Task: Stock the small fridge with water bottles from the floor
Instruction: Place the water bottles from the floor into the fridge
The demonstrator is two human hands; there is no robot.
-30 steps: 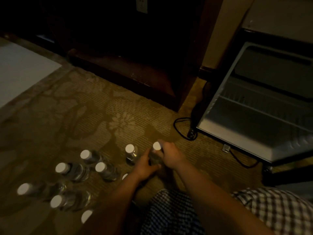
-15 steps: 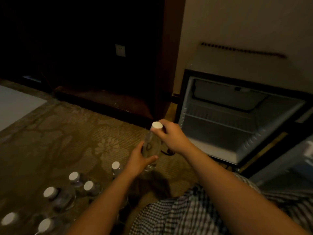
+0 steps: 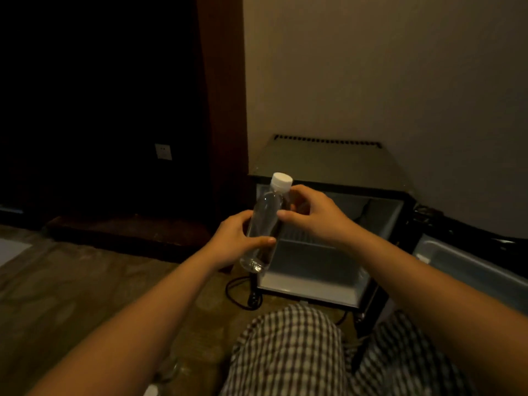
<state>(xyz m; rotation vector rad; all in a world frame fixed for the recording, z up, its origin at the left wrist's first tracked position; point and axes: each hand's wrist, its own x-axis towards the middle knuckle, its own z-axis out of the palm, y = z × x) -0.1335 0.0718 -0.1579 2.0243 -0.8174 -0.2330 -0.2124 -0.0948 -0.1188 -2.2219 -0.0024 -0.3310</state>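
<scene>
Directly before the open fridge (image 3: 328, 261), both hands gripped one bottle (image 3: 264, 227): left hand (image 3: 234, 241) low, right hand (image 3: 317, 215) near the neck, long axis nearly upright.

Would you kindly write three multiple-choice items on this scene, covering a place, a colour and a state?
1. Where is the bottle?
A. on the carpet
B. in both hands, before the fridge
C. on the fridge shelf

2. What colour is the cap?
A. white
B. blue
C. red

3. How is the fridge door?
A. shut
B. missing
C. open

Answers: 1 B, the left hand grips its lower body and the right hand its upper part; 2 A, the cap shows white; 3 C, the door is swung aside and the interior is visible.
</scene>
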